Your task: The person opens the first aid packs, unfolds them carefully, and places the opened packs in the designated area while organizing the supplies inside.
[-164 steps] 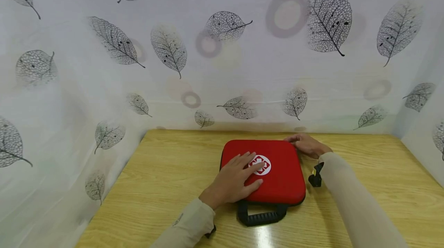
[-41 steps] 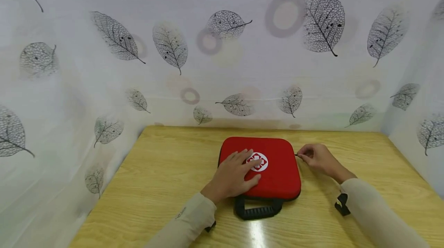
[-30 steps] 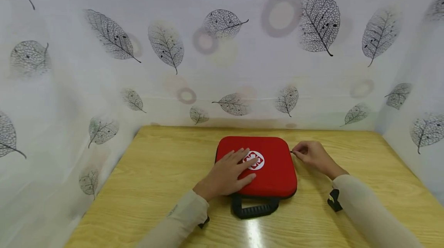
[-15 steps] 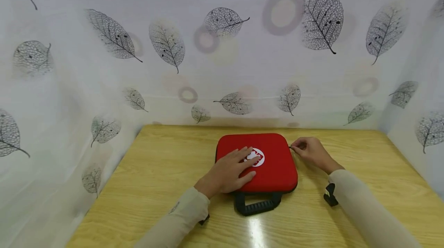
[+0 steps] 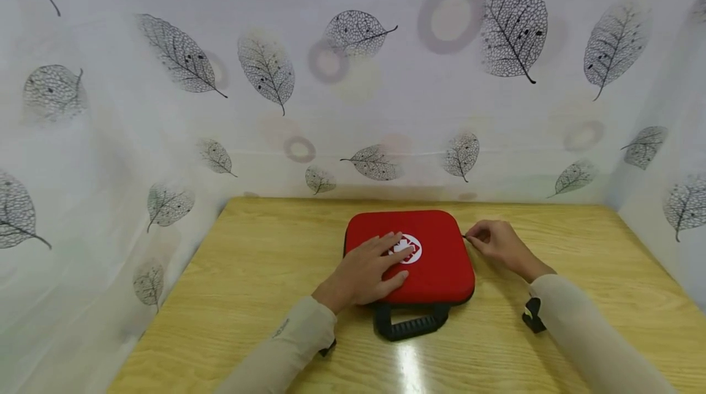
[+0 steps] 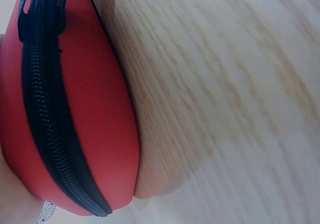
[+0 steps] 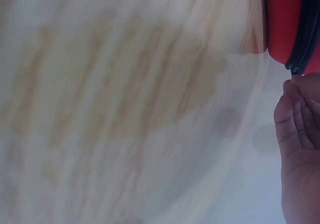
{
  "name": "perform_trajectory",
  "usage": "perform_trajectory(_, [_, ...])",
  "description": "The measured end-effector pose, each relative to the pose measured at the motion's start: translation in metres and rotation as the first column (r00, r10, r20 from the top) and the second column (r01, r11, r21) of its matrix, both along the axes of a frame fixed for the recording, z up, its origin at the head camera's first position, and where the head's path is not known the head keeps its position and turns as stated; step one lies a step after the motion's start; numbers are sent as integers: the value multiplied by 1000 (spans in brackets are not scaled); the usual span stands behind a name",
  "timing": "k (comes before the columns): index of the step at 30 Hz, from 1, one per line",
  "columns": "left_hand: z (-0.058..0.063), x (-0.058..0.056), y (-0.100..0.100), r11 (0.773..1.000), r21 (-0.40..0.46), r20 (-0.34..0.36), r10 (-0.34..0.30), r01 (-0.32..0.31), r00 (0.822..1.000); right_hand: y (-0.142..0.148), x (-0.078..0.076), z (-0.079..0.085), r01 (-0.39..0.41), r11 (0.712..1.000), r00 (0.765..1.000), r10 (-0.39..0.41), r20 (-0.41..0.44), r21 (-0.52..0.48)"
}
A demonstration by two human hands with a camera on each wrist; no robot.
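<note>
A red first aid case [image 5: 436, 277] with a white emblem lies flat on the table, its black handle [image 5: 410, 326] toward me. My left hand [image 5: 364, 274] rests on its lid with fingers spread, partly covering the emblem. At the right side, my right hand [image 5: 502, 247] pinches a small black zipper pull [image 7: 295, 71] between thumb and fingertips. The black zipper [image 6: 47, 119] runs around the case's side, its teeth closed along the stretch in the left wrist view. In the right wrist view, the right hand's fingertips sit just beyond the case's corner.
The wood-grain table [image 5: 248, 271] extends on both sides of the case. A pale curtain [image 5: 386, 75] printed with leaves stands behind the table and along its left and right sides. Each sleeve carries a black wrist strap.
My right hand has moved from the case's far right corner along its right side, toward me, now pinching the zipper pull. My left hand has stayed on the lid.
</note>
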State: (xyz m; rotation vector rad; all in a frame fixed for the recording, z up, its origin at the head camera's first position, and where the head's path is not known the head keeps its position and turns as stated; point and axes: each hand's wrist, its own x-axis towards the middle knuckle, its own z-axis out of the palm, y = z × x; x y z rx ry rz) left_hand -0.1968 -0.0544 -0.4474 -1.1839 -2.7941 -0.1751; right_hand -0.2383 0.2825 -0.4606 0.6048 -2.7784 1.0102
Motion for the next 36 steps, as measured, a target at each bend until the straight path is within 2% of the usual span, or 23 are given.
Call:
perform_trajectory(9, [0, 0, 1, 1000, 0, 9, 8, -8, 1000, 2, 12, 1, -21, 999, 999, 22, -30, 36])
perform_trajectory(21, [1, 1, 1, 1000, 12, -1, -2, 2, 1000, 5, 38, 2, -62, 998, 996, 64, -64, 27])
perform_trajectory(28, [1, 1, 2, 1000, 10, 0, 5, -5, 1000, 4, 44, 1, -100, 995, 985, 100, -140, 2])
perform_trajectory(36, [1, 2, 2, 1000, 13, -7, 10, -10, 1000, 5, 51, 2, -100, 995, 986, 100, -132, 7])
